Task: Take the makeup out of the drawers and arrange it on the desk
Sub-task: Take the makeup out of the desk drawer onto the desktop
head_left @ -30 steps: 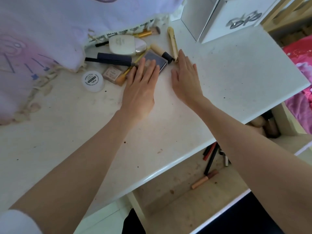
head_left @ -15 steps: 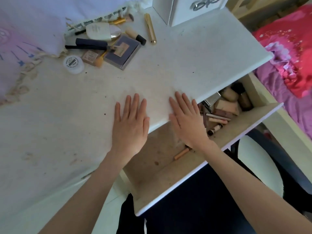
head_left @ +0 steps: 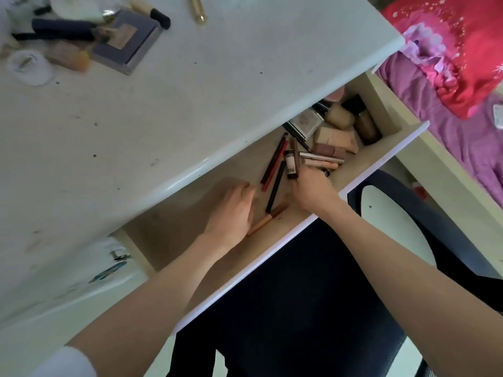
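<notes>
Both hands are inside the open drawer [head_left: 375, 161] at frame centre: the left hand [head_left: 231, 210] blurred, its fingers impossible to judge, and the right hand [head_left: 313, 189] pinching a dark tube [head_left: 290, 164] among pencils. More makeup sits on the desk [head_left: 217, 85] at upper left, including a grey palette [head_left: 128, 42].

Open drawer [head_left: 375, 170] holds pencils [head_left: 273, 165], tubes and compacts; more makeup [head_left: 128, 40] lies clustered on the desk [head_left: 190, 99].

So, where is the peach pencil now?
In the head view, the peach pencil lies in the open drawer, beside the left hand, below the black pencil.
</notes>
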Demonstrator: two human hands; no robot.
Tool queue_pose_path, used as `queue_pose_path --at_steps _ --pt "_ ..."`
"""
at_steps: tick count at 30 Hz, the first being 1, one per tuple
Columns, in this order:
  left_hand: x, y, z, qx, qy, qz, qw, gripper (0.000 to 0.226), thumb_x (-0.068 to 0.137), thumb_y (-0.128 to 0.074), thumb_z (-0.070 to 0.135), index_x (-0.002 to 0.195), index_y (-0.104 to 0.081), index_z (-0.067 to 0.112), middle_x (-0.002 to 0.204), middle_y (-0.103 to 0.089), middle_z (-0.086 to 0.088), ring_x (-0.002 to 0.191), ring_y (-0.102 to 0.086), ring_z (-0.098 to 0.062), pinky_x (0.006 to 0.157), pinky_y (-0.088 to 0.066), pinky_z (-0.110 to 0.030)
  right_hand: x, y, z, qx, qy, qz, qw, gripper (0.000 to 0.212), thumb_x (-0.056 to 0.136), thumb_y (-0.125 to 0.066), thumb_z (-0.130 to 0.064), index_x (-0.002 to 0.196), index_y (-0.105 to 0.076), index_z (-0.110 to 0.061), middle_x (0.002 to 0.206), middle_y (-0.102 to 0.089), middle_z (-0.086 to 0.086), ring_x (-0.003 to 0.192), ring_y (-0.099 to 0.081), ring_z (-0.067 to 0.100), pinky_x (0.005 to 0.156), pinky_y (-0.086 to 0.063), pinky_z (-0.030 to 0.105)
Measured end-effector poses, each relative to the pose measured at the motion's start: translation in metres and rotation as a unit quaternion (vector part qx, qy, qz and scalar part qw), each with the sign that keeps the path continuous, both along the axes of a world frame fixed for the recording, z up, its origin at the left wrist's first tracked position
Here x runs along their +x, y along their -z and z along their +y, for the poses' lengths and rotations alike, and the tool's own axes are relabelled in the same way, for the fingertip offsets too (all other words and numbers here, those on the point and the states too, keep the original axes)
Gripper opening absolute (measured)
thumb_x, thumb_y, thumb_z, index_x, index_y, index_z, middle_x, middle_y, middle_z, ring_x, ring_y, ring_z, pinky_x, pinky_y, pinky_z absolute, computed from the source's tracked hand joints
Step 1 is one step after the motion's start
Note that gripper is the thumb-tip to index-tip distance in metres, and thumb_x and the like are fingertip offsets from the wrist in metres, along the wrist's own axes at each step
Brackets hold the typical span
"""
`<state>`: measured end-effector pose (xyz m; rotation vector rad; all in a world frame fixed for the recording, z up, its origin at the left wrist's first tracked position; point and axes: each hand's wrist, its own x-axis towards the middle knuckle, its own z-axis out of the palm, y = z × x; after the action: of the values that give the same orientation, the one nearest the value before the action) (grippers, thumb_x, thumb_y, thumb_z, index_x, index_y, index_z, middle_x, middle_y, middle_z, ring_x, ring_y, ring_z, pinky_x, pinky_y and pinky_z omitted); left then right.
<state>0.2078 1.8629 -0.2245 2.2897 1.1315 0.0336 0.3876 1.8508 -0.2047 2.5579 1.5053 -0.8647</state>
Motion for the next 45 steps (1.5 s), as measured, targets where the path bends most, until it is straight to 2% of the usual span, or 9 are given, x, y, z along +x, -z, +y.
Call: queue_pose_path --at_steps 4,9,15,23,29,31,35,40,45 --pt "0.045 0.021 0.018 0.021 -0.056 -0.018 0.998 0.038 0.093 -0.049 0.021 0.128 -0.043 0.008 0.122 -0.047 -0.013 0.111 -0.044 -0.027 0.089 -0.040 -0.035 0.011 0.024 0.026 0.014 0.124 0.048 0.991 0.034 0.097 -0.040 -0.022 0.120 -0.049 0.003 0.121 -0.055 0.026 0.112 -0.052 0.041 0.090 -0.042 0.041" --pt "0.076 0.042 0.026 0.077 -0.089 0.070 0.991 0.046 0.087 -0.056 0.034 0.123 -0.044 0.008 0.121 -0.045 -0.014 0.110 -0.040 -0.031 0.089 -0.033 -0.039 0.019 0.046 0.035 0.036 0.076 -0.052 0.995 0.037 0.094 -0.046 -0.024 0.119 -0.049 0.003 0.122 -0.053 0.028 0.114 -0.050 0.043 0.095 -0.040 0.048" --pt "0.083 0.037 0.028 0.087 -0.102 0.121 0.984 0.028 0.092 -0.042 0.010 0.120 -0.042 0.002 0.118 -0.046 -0.016 0.106 -0.043 -0.032 0.083 -0.034 -0.035 0.015 0.050 0.042 0.002 0.063 -0.073 0.995 0.040 0.096 -0.042 -0.019 0.127 -0.042 0.007 0.125 -0.048 0.026 0.112 -0.050 0.045 0.086 -0.045 0.049" --pt "0.089 0.030 0.044 0.097 -0.049 0.224 0.969 0.035 0.090 -0.031 -0.007 0.124 -0.040 -0.005 0.119 -0.047 -0.023 0.104 -0.050 -0.035 0.066 -0.030 -0.035 0.012 0.049 0.043 0.026 0.206 0.109 0.972 0.032 0.091 -0.043 -0.006 0.121 -0.049 0.005 0.124 -0.053 0.024 0.116 -0.049 0.038 0.089 -0.038 0.036" --pt "0.054 0.026 0.039 -0.045 -0.045 0.115 0.991 0.029 0.087 -0.039 -0.008 0.116 -0.040 0.000 0.067 -0.047 -0.006 0.056 -0.048 -0.022 0.051 -0.039 -0.034 0.010 0.035 0.039 0.043 0.322 0.191 0.926 0.036 0.091 -0.042 -0.008 0.124 -0.045 0.005 0.111 -0.054 0.021 0.106 -0.052 0.033 0.079 -0.036 0.030" --pt "0.044 0.020 0.034 -0.115 -0.069 0.061 0.989 0.006 0.094 -0.040 0.008 0.100 -0.043 0.008 0.068 -0.051 -0.007 0.059 -0.053 -0.025 0.054 -0.047 -0.038 0.005 0.030 0.029 0.075 0.354 0.242 0.900 0.029 0.089 -0.044 -0.008 0.115 -0.053 0.003 0.096 -0.053 0.014 0.088 -0.052 0.027 0.071 -0.041 0.032" --pt "0.035 -0.008 0.020 -0.144 -0.126 -0.074 0.979 0.025 0.096 -0.038 0.037 0.087 -0.049 0.018 0.063 -0.054 -0.001 0.046 -0.049 -0.014 0.042 -0.039 -0.025 -0.007 0.003 0.007 0.137 0.349 0.260 0.890 0.008 0.087 -0.045 -0.009 0.088 -0.052 -0.005 0.088 -0.060 0.017 0.084 -0.059 0.034 0.078 -0.051 0.046" --pt "0.020 -0.057 0.011 -0.240 -0.260 -0.265 0.897 0.015 0.095 -0.044 0.034 0.089 -0.055 0.026 0.048 -0.042 0.012 0.038 -0.036 -0.005 0.037 -0.030 -0.019 -0.028 -0.049 -0.001 0.239 0.308 0.313 0.866 0.012 0.091 -0.052 -0.017 0.078 -0.050 -0.017 0.066 -0.056 0.002 0.054 -0.052 0.016 0.058 -0.047 0.035" --pt "-0.023 -0.102 0.045 -0.313 -0.395 -0.326 0.800 0.013 0.096 -0.041 0.014 0.100 -0.053 0.018 0.057 -0.035 0.004 0.035 -0.030 -0.003 0.033 -0.027 -0.016 -0.061 -0.086 0.028 0.192 0.291 0.434 0.831 0.011 0.092 -0.052 -0.012 0.082 -0.052 -0.016 0.065 -0.055 0.002 0.047 -0.049 0.010 0.046 -0.043 0.024"
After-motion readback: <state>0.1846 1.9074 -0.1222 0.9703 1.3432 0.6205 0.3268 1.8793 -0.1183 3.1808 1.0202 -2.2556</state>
